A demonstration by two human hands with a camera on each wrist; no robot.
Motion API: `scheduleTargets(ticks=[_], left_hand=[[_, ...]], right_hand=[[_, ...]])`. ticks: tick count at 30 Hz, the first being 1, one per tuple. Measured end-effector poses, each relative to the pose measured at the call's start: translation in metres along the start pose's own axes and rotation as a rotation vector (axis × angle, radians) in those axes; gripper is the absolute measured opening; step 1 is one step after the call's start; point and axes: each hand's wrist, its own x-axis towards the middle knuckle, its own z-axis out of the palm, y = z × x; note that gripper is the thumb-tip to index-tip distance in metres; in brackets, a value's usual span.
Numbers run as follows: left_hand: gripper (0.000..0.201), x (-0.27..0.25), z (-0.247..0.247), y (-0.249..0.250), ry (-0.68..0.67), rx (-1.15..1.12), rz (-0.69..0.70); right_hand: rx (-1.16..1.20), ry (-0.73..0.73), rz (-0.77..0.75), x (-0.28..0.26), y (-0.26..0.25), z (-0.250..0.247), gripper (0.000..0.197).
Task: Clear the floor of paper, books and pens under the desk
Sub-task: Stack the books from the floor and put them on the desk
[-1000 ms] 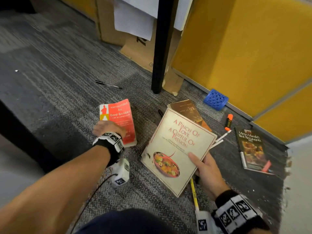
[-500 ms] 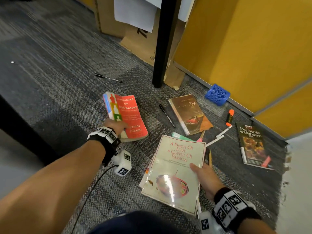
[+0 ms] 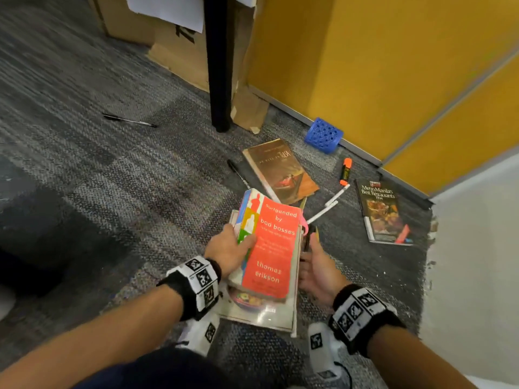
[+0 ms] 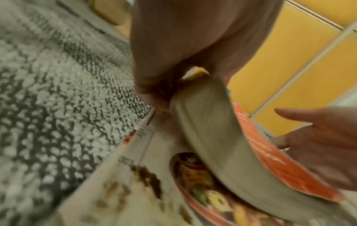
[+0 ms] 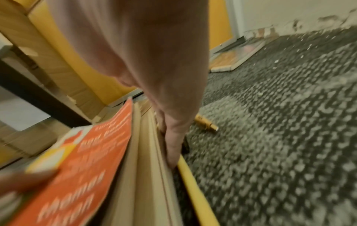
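Observation:
A red paperback (image 3: 269, 248) lies tilted on a cream cookbook (image 3: 252, 313) on the grey carpet in front of me. My left hand (image 3: 238, 245) grips the paperback's left edge, thumb on the cover; the left wrist view shows its page block (image 4: 212, 145) bent over the cookbook (image 4: 135, 175). Against the stack's right edge rests my right hand (image 3: 311, 259), its fingers (image 5: 172, 145) straight and holding nothing. A yellow pencil (image 5: 193, 183) lies beside them. Further off lie a brown book (image 3: 280, 169) and a restaurant guide (image 3: 383, 211).
An orange highlighter (image 3: 346, 171), two white pens (image 3: 335, 196), a black marker (image 3: 237, 171) and a far black pen (image 3: 129, 120) lie on the carpet. A blue mesh holder (image 3: 323, 135) leans on the yellow partition (image 3: 379, 66). Black desk leg (image 3: 219, 63) and cardboard (image 3: 179, 49) stand behind.
My left hand lifted the red paperback and carried it right onto the cookbook. My right hand laid the cookbook flat, let go of its cover, and now rests at its right edge.

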Motion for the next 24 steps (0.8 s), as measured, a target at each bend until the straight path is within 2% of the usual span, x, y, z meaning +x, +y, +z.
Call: scheduleTargets(ticks=[2,3,6,8,9,11,12,15,16,18,20,22,24], left_hand=[[0.068,0.004,0.004,-0.004,0.074,0.349,-0.013],[0.073,0.002,0.002,-0.003,0.095,0.388,-0.016],[0.096,0.014,-0.003,-0.002,0.137,0.273,-0.071],[0.114,0.02,-0.005,0.005,0.07,0.295,-0.156],[0.116,0.024,-0.005,0.008,0.033,0.32,-0.185],[0.107,0.032,-0.008,0.013,-0.03,0.321,-0.199],[0.096,0.038,-0.01,0.013,-0.072,0.286,-0.196],[0.04,0.055,-0.015,0.012,-0.194,0.037,-0.167],[0.035,0.06,-0.017,0.013,-0.21,-0.026,-0.167],[0.037,0.068,-0.019,0.018,-0.209,-0.123,-0.194],[0.03,0.071,-0.019,0.023,-0.194,-0.14,-0.198],[0.022,0.071,-0.019,0.029,-0.191,-0.146,-0.204],[0.019,0.073,-0.018,0.029,-0.214,-0.158,-0.216]], right_hand=[[-0.056,-0.014,-0.002,0.0,-0.001,-0.013,0.077],[-0.077,-0.021,0.004,0.001,0.0,-0.021,0.074],[-0.048,0.011,-0.045,0.001,-0.006,-0.044,0.059],[0.007,0.091,-0.089,0.008,-0.014,-0.062,0.047],[0.018,0.162,-0.097,0.013,-0.019,-0.073,0.044],[-0.038,0.274,-0.112,0.028,-0.028,-0.098,0.037],[-0.067,0.335,-0.12,0.031,-0.034,-0.107,0.034],[-0.156,0.476,-0.124,0.047,-0.058,-0.143,0.03],[-0.181,0.523,-0.128,0.057,-0.068,-0.154,0.033],[-0.237,0.615,-0.1,0.085,-0.082,-0.178,0.056],[-0.382,0.64,-0.114,0.121,-0.083,-0.206,0.065],[-0.607,0.713,-0.039,0.131,-0.093,-0.211,0.082],[-0.816,0.715,0.131,0.148,-0.085,-0.23,0.113]])
